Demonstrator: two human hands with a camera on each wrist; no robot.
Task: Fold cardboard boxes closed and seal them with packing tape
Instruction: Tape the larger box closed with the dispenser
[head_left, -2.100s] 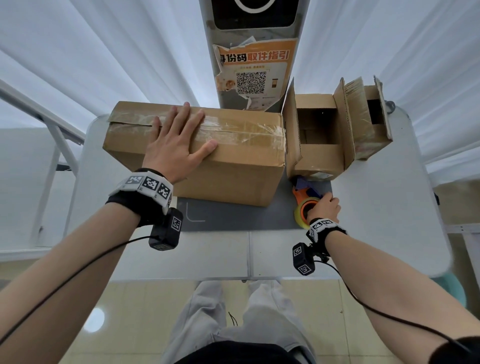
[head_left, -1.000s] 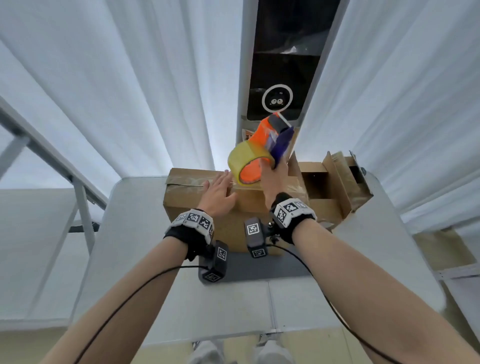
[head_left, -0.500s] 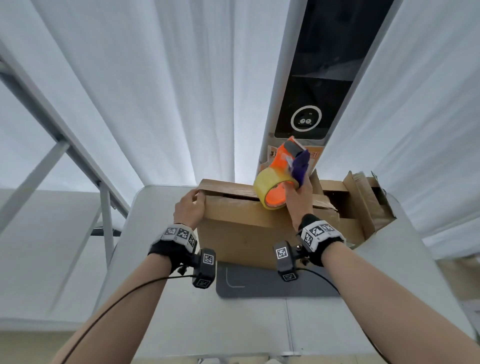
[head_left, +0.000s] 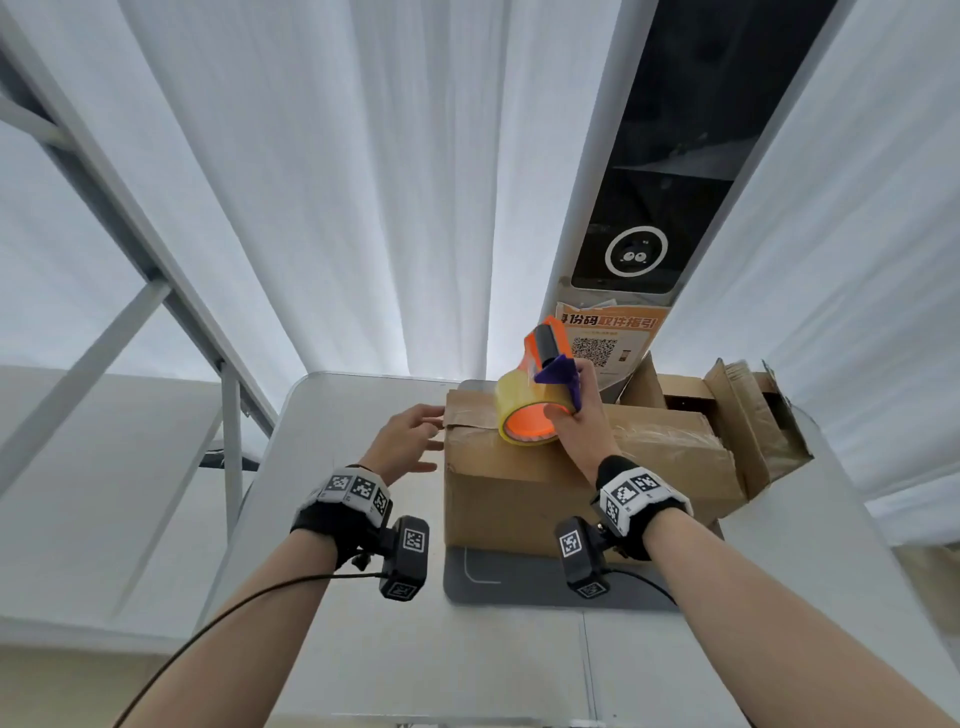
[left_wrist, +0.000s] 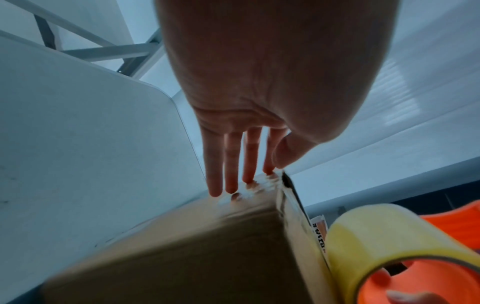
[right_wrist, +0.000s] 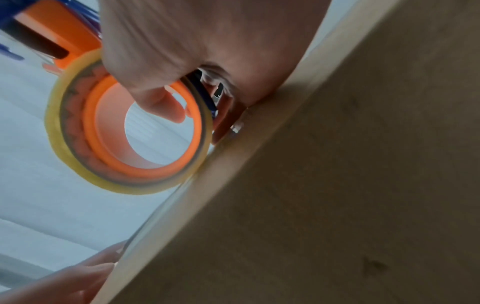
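Observation:
A closed brown cardboard box (head_left: 524, 488) lies on the white table (head_left: 332, 649), its top covered with shiny old tape. My right hand (head_left: 576, 421) grips an orange tape dispenser (head_left: 535, 405) with a yellowish roll, held on the box's top near its left end; in the right wrist view the thumb passes through the roll's core (right_wrist: 145, 131). My left hand (head_left: 410, 436) has straight fingers touching the box's left end at the top edge, with fingertips (left_wrist: 228, 185) on glossy tape. The same box (left_wrist: 194, 246) and the tape roll (left_wrist: 389, 236) fill the left wrist view's lower half.
A second, open cardboard box (head_left: 727, 415) with raised flaps stands just right of the closed one. A grey mat (head_left: 519, 587) lies under the box. Behind stands a grey kiosk post (head_left: 634, 249) with a QR poster. White curtains surround the table; a metal frame (head_left: 156, 270) is at left.
My right hand lifted the dispenser from the table and brought it down onto the box's left top. My left hand left the box's top, gripped the left corner, and now touches it with straight fingers.

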